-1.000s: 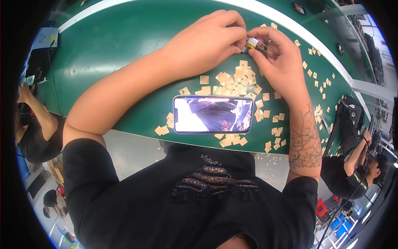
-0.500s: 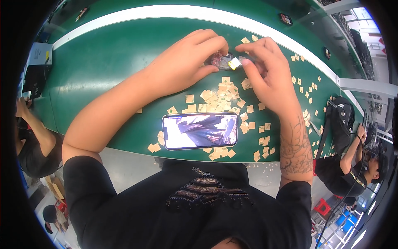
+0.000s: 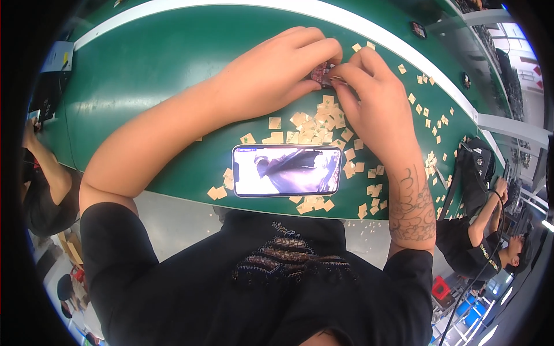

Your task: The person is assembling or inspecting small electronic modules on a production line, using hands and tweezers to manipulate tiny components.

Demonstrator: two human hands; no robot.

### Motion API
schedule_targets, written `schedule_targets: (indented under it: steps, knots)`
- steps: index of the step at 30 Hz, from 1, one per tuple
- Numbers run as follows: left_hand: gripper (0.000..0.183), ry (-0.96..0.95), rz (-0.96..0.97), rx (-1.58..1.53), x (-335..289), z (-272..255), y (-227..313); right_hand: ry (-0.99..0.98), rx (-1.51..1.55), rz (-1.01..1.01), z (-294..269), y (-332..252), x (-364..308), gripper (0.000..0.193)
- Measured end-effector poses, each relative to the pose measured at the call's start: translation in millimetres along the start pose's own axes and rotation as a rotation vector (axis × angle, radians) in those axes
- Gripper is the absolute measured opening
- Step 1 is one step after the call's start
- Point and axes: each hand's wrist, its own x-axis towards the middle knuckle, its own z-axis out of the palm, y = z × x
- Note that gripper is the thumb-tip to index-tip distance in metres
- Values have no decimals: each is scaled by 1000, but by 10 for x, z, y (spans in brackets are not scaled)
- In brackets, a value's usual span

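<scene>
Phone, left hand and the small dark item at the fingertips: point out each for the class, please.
Phone (image 3: 287, 171), head view: middle of its lit screen.
Left hand (image 3: 284, 66), head view: back of the hand.
Small dark item (image 3: 319, 73), head view: its visible reddish patch.

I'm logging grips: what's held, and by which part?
A small dark-reddish item, held at its left side by the left hand; whether the right hand grips its right end is unclear.
</scene>
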Motion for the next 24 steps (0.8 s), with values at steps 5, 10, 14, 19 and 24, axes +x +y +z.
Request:
schedule_targets:
  steps: [5, 10, 14, 19, 24]
  knots:
    - [42, -14, -16, 1, -16, 5, -1, 5, -93, -7, -14, -46, 13, 12]
    - [41, -33, -33, -6, -16, 17, -8, -18, -102, -34, 3, -45, 8, 12]
    - [41, -29, -23, -6, -23, 16, -6, -21, -135, -18, 3, -48, -5, 11]
    - [44, -29, -31, -18, -20, 4, 0, -21, -107, -6, 4, -40, -13, 11]
    - [44, -16, -3, -6, -12, 20, -9, -42, -58, 19, -6, 27, -5, 12]
